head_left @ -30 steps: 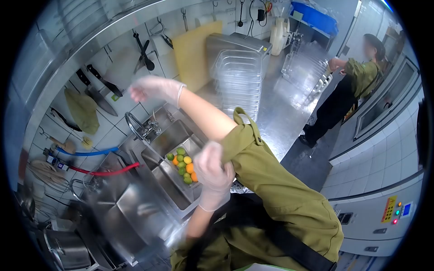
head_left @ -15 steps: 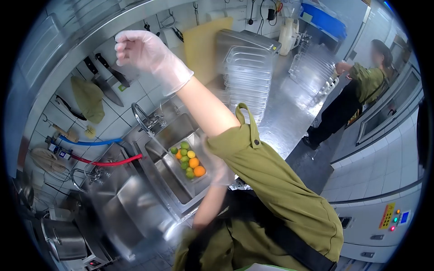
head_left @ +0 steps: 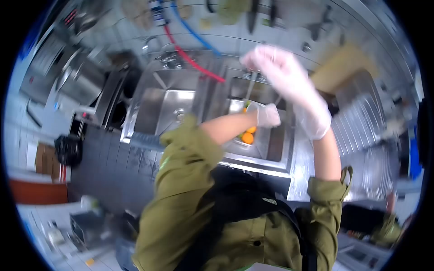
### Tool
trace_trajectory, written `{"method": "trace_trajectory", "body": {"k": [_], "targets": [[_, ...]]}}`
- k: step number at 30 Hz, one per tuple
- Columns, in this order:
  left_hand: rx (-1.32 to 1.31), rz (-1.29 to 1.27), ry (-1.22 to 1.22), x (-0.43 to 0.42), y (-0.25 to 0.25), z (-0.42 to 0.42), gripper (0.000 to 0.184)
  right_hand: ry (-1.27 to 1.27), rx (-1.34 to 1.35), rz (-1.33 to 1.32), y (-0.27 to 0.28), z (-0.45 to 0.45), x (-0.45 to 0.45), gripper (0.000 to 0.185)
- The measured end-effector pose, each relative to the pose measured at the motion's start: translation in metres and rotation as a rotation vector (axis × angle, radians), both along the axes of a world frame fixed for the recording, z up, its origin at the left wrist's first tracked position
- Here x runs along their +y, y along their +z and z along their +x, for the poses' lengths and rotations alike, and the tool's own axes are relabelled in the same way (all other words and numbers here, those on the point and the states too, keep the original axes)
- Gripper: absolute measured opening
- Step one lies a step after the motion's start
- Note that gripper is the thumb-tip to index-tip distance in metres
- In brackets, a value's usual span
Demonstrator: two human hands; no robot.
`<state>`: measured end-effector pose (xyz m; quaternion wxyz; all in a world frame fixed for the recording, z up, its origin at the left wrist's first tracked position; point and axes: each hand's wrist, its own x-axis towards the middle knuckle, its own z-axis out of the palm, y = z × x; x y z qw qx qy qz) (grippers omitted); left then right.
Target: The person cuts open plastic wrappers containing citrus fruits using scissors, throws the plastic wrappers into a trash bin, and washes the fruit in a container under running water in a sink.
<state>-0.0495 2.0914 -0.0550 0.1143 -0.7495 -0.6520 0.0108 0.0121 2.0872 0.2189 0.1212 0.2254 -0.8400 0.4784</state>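
My left hand [head_left: 269,115], in a clear glove, reaches across the right sink basin. It looks closed, fingers folded in, and whatever it may hold is hidden. Partly covered by this hand and forearm, a metal tray [head_left: 236,106] sits in the basin. Oranges [head_left: 247,138] and a bit of green fruit show in it. Raised in front of the faucet [head_left: 254,76] is my gloved right hand [head_left: 285,74], fingers bent to the left and smeared by motion. Whether it touches the faucet or holds anything cannot be seen.
A left sink basin [head_left: 176,97] adjoins, with red [head_left: 192,63] and blue [head_left: 196,34] hoses above. Stacked clear containers [head_left: 361,126] and a yellow board [head_left: 346,67] stand at right. A large pot [head_left: 81,79] is at left. Another person [head_left: 389,228] is at lower right.
My view has swung left and down over the sinks. The right hand has come down from high by the wall to near the faucet. My left hand now covers part of the fruit tray.
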Motion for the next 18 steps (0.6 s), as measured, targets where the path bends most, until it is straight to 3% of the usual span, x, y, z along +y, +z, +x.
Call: {"method": "trace_trajectory", "body": {"k": [1, 3, 5, 8, 12, 15, 18], "targets": [[0.034, -0.139, 0.144, -0.008, -0.013, -0.03, 0.018, -0.039, 0.013, 0.001, -0.018, 0.006, -0.014, 0.028], [0.009, -0.321, 0.387, -0.037, -0.022, -0.061, 0.018, 0.024, -0.264, 0.436, -0.031, 0.01, -0.037, 0.036], [-0.032, -0.42, 0.524, -0.059, -0.026, -0.074, 0.018, 0.313, -0.519, 0.283, -0.047, 0.018, -0.053, 0.049], [-0.085, -0.521, 0.594, -0.083, -0.037, -0.066, 0.017, 0.402, -0.839, 0.123, -0.046, 0.023, -0.075, 0.063], [-0.149, -0.554, 0.613, -0.094, -0.042, -0.049, 0.017, 0.46, -0.673, 0.373, -0.034, 0.037, -0.101, 0.054], [-0.173, -0.548, 0.616, -0.094, -0.044, -0.041, 0.017, 0.582, -0.856, 0.57, -0.002, 0.033, -0.109, 0.043], [-0.19, -0.509, 0.63, -0.089, -0.042, -0.042, 0.017, 0.41, -0.459, 0.681, -0.023, 0.049, -0.112, 0.023]]}}
